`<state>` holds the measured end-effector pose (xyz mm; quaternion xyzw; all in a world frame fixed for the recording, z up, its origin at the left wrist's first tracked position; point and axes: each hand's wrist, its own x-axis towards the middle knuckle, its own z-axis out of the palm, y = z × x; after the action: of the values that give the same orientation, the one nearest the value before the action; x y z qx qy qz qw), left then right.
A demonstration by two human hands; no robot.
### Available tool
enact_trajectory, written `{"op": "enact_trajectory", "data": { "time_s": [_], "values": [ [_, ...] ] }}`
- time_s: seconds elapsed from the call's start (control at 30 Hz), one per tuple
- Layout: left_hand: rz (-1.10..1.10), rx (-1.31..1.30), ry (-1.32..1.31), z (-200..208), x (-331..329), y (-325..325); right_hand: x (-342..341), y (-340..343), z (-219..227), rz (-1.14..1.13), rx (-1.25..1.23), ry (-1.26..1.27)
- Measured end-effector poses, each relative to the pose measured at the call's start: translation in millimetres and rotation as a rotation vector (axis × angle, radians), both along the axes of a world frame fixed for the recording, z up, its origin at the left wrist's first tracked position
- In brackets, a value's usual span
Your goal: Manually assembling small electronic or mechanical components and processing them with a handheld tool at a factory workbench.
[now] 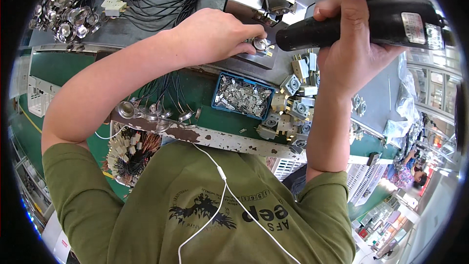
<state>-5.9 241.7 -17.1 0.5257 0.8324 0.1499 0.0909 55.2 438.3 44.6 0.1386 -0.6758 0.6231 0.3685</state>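
My left hand [210, 34] reaches in to a metal block, its thumb and fingers closed on a small part with a round metal cap [260, 44]. In my right hand [344, 56] is a black power screwdriver [312, 33], lying nearly level with my thumb on its top. Its nose points left, close to the round-capped part; I cannot tell whether the bit touches it. Behind the part stands a steel fixture [278, 2]. Below my hands, a blue tray [215, 100] holds many small metal terminals.
White square parts with round centres [299, 110] are piled right of the tray. Black cables [168, 0] with white connectors and round metal parts [63, 29] lie at the far left. More capped leads [127, 110] rest at the bench's worn front edge [220, 139]. Another person [408, 176] is far right.
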Motion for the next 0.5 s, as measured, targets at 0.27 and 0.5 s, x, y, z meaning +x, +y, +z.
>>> {"op": "enact_trajectory", "data": {
  "time_s": [0.27,0.5],
  "values": [
    [0.005,-0.05,-0.028,5.0,-1.0,1.1,-3.9,-12.7,0.5,-0.013,-0.065,0.08],
    [0.001,-0.051,-0.038,1.6,-2.0,0.7,-3.3,-8.0,2.9,-0.023,-0.036,0.003]
  ]
}}
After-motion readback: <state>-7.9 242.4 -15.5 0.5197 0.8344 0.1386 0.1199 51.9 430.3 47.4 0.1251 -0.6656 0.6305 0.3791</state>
